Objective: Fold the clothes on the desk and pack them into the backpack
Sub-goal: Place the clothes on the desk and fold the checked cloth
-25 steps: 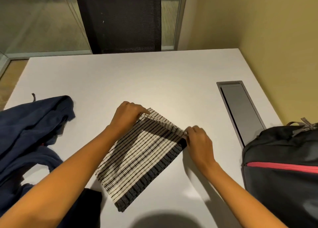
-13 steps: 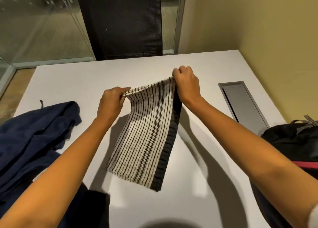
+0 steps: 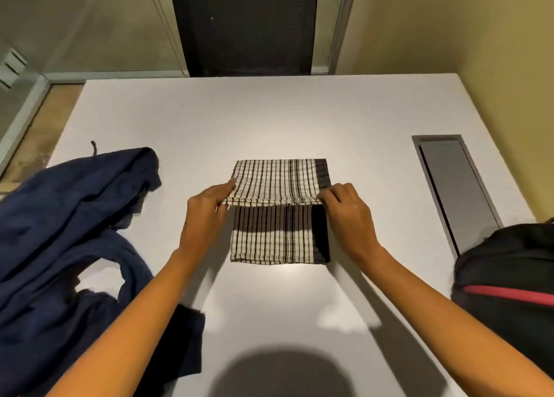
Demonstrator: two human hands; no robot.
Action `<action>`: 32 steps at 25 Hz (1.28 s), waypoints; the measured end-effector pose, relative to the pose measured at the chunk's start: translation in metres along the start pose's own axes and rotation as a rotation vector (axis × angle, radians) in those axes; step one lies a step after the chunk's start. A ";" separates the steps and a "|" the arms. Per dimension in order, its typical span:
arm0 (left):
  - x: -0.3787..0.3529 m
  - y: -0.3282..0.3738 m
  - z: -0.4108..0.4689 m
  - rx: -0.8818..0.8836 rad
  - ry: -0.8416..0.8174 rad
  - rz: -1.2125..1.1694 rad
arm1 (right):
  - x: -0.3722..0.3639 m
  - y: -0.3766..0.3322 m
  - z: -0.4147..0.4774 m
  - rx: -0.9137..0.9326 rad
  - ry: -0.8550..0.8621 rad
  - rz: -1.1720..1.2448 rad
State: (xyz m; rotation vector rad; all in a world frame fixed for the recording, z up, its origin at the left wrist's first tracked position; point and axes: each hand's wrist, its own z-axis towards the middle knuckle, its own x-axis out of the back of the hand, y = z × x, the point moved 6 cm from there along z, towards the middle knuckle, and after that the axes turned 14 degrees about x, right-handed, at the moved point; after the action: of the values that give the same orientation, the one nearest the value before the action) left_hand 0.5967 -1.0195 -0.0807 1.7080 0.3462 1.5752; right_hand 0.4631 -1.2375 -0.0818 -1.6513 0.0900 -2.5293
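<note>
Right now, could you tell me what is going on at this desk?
A person is folding a striped cloth on the white desk. The left hand and right hand each pinch one end of a raised fold, held over the part lying flat. A navy garment lies crumpled and unfolded on the left. The black backpack sits at the right, apart from the cloth.

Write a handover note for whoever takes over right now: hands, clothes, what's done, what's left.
Left hand pinches the left corner of the cream, dark-striped cloth; right hand pinches the right corner. That edge is raised over the half lying flat on the white desk.
Crumpled navy garment lies left, unfolded; black backpack with red zip sits right.
Done: fold under way. Left: lay it flat, fold the navy garment, pack both.
</note>
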 end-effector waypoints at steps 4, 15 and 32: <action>-0.025 -0.038 -0.051 0.132 -0.051 -0.035 | -0.027 -0.010 -0.058 -0.142 -0.153 0.191; -0.062 -0.076 -0.096 0.163 -0.189 0.148 | -0.053 -0.026 -0.110 -0.118 -0.095 0.214; -0.124 -0.051 -0.053 0.071 -0.118 0.431 | -0.124 -0.037 -0.043 -0.118 -0.285 0.195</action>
State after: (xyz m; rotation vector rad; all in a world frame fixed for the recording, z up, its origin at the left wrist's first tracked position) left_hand 0.5380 -1.0489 -0.2088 2.0174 -0.0315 1.7657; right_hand 0.4703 -1.1854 -0.2078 -1.9235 0.3598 -2.1629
